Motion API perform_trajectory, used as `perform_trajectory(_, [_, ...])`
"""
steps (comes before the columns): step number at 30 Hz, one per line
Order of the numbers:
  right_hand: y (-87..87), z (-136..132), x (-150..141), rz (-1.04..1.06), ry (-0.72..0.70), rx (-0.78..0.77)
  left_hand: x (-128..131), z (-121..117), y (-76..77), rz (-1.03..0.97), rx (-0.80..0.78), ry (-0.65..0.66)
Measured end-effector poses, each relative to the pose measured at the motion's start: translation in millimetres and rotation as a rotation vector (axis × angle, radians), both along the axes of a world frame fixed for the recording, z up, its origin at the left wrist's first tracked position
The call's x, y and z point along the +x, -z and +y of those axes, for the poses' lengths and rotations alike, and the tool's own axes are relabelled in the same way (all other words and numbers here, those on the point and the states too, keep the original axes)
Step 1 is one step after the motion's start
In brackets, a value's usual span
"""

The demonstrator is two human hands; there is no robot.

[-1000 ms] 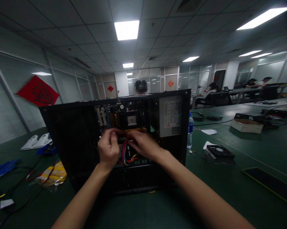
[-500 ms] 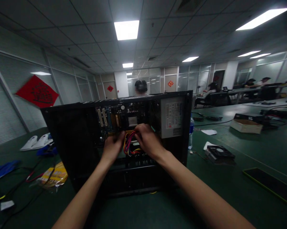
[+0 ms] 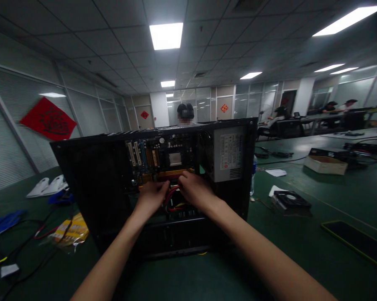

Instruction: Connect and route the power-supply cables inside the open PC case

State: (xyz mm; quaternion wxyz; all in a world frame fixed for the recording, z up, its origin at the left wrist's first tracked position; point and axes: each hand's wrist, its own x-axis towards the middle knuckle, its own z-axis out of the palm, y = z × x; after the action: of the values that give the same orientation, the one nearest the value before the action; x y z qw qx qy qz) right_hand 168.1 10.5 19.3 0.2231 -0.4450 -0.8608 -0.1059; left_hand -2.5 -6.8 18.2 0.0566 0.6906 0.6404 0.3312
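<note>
A black computer case (image 3: 169, 228) stands before me with its side open. Inside it are a motherboard (image 3: 175, 159) and, at the right, a grey power supply (image 3: 227, 154). Below the yellow and red memory slots (image 3: 175, 173), my right hand (image 3: 196, 190) has its fingers closed on a bundle of coloured power cables (image 3: 172, 194). Close on its left, my left hand (image 3: 150, 198) pinches the same bundle between thumb and fingers. The fingertips partly cover the bundle's upper end, so its plug cannot be made out.
To the right lie a black fan (image 3: 291, 200), a phone-like dark slab (image 3: 357, 242), and an open carton (image 3: 326, 166). A plastic bottle (image 3: 254, 175) stands behind the case. On the left are a yellow packet (image 3: 72, 230), loose cables and blue cloth (image 3: 6, 223). Several people sit farther back.
Both hands and the cable bundle have moved slightly down, and the hands are closer together. The memory slots show more plainly above the fingers. The case sits almost the same.
</note>
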Motion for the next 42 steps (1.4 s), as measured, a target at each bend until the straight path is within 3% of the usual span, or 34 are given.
perform_trajectory(5, [2.4,3,1,0.0,0.065,-0.061,-1,5,7.9,0.08,-0.017,0.035])
perform_trajectory(16, [5.3,0,-1,-0.059,0.034,-0.075,-1,4,15.2,0.09,-0.191,0.12])
perform_trajectory(25, [5.6,0,-1,-0.023,-0.008,-0.058,-2,5,20.0,0.033,-0.209,0.085])
perform_trajectory(42, [7.8,0,-5,-0.039,-0.063,-0.105,9,-6,6.5,0.24,-0.221,-0.051])
